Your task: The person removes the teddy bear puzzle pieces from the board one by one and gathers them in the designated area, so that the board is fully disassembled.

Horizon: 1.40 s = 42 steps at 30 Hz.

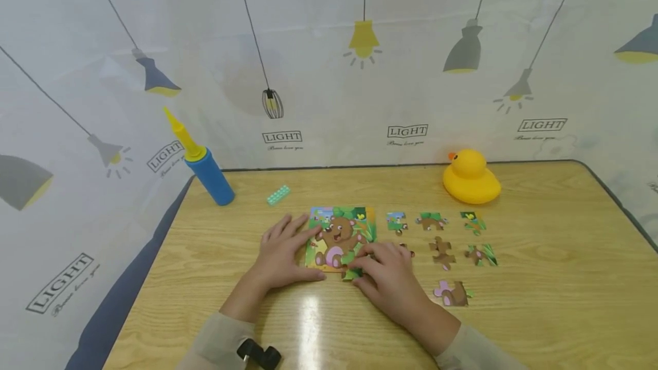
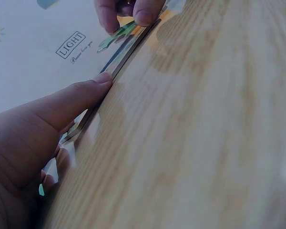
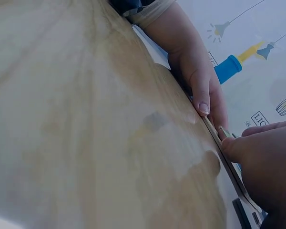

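A square puzzle board [image 1: 316, 253] with a brown bear picture lies on the table. My left hand [image 1: 280, 253] spreads over its left side, fingertips at the left edge and thumb along the near edge. In the left wrist view, the thumb [image 2: 81, 95] touches the board's edge. My right hand [image 1: 388, 278] pinches a green puzzle piece [image 1: 352, 273] at the board's near right corner. The left wrist view shows this piece [image 2: 115, 37] tilted just above the board.
Several loose puzzle pieces [image 1: 443, 252] lie to the right, one partly hidden behind my right hand. A yellow rubber duck [image 1: 470, 179] sits at the back right. A blue hand pump [image 1: 212, 179] with a yellow nozzle stands back left, near a mint toy brick [image 1: 278, 194].
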Available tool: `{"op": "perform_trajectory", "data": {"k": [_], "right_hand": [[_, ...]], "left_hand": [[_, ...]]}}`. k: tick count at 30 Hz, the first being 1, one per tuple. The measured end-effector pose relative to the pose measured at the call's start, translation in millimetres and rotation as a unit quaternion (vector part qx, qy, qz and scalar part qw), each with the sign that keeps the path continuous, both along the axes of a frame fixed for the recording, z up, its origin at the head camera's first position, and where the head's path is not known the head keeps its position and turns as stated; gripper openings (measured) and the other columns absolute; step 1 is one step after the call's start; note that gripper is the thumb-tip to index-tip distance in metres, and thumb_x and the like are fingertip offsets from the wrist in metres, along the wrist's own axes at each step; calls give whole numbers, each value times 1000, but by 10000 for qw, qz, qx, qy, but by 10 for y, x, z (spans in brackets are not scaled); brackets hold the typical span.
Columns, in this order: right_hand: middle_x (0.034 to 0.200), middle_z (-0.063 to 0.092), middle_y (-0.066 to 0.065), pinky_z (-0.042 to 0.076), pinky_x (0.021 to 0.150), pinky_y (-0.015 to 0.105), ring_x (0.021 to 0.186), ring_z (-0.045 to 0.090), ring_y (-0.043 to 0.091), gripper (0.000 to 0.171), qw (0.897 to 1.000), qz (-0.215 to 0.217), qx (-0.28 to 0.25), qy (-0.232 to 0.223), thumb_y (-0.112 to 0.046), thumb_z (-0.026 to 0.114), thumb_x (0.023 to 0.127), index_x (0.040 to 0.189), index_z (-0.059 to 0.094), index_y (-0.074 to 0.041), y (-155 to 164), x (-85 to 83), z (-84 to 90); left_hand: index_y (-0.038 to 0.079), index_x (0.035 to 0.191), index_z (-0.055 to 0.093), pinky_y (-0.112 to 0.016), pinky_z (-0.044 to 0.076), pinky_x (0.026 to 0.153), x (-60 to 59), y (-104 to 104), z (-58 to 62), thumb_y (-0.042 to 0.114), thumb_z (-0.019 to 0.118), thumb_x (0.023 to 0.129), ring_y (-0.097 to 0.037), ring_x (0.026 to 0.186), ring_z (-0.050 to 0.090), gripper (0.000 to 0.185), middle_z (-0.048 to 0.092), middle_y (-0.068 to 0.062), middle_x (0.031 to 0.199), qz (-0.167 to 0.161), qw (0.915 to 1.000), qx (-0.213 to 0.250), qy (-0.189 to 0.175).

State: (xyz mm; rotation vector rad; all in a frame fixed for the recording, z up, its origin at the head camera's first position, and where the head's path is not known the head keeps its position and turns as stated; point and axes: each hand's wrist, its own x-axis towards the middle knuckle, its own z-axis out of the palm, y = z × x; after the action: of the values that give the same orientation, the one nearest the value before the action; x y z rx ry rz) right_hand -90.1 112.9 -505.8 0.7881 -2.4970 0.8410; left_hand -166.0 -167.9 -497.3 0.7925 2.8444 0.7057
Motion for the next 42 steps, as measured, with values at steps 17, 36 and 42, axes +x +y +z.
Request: {"op": "perform_trajectory", "data": {"k": [17, 36, 42], "right_hand": [[121, 67, -7, 38, 93, 55, 108, 60, 19, 35, 9997, -228, 60, 87, -19, 95, 78, 109, 80, -28, 586, 438, 19], [121, 70, 2, 38, 91, 32, 101, 58, 18, 40, 9976, -241, -208, 620, -54, 58, 108, 109, 82, -22, 1365, 685, -25], [123, 69, -7, 32, 103, 20, 110, 57, 14, 20, 9983, -575, -47, 22, -48, 79, 96, 107, 81, -31, 1639, 810, 26]], "left_hand": [[28, 162, 50, -68, 11, 122, 13, -8, -5, 73, 85, 74, -43, 161, 13, 105, 27, -5, 176, 5, 10000, 7, -29], [30, 163, 49, -68, 10, 122, 0, -3, -14, 74, 84, 73, -43, 161, 12, 106, 25, -3, 176, 14, 10000, -67, -17], [30, 163, 48, -68, 10, 122, 2, -3, -17, 74, 84, 73, -43, 161, 11, 106, 25, -3, 176, 12, 10000, -62, -47]]}}
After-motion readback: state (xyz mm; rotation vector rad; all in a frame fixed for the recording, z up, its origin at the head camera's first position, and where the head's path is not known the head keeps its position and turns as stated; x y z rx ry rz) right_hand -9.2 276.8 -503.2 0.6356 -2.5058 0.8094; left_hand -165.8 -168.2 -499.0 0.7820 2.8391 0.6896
